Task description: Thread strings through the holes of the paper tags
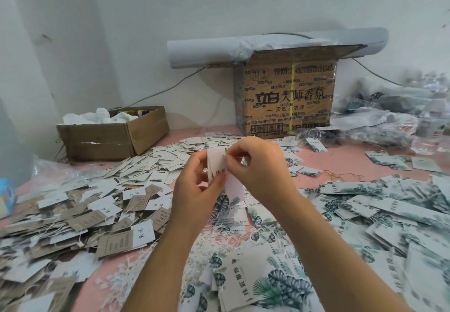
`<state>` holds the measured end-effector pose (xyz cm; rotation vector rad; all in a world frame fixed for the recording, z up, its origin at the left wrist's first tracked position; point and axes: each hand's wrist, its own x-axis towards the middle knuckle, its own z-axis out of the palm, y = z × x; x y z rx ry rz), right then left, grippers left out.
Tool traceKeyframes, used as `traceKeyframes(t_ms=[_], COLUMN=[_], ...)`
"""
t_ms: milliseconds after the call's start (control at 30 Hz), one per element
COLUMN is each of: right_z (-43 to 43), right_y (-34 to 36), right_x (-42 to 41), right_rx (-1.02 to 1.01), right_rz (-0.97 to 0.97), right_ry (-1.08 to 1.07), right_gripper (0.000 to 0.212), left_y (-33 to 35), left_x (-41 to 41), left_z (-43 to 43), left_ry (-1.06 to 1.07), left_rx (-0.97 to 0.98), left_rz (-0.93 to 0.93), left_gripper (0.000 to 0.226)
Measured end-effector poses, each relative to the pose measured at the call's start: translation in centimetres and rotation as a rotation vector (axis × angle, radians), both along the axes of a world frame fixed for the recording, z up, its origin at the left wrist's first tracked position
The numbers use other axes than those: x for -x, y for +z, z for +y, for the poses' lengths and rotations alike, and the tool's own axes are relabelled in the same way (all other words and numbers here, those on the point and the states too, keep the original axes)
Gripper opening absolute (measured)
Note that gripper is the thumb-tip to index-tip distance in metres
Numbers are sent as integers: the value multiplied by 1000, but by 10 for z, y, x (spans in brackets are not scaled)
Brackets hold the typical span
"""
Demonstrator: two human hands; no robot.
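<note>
The left hand (pixel 194 187) has its fingers curled round a white rectangular paper tag (pixel 215 158), upright over the pink surface (pixel 341 163). The right hand (pixel 255 165) pinches the tag's top edge with closed fingers, and any string there is too thin to see.

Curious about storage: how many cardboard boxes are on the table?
2: a low open box back left, a tall printed box back centre. More may hide in clutter.
</note>
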<state>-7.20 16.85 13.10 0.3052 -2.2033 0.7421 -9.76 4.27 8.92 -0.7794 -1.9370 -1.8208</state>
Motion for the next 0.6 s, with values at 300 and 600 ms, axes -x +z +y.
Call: traceKeyframes(t_ms=[300, 600], right_z=[3, 3], right_y=[2, 1], right_x=[1, 1], right_rx=[4, 89], right_rz=[-27, -35], right_ry=[-25, 94], right_gripper=[9, 7], left_y=[1, 4], left_x=[-1, -2], left_z=[1, 0], left_ry=[-56, -134], left_rx=[19, -87], left_rz=[-46, -127], left_gripper=[34, 37])
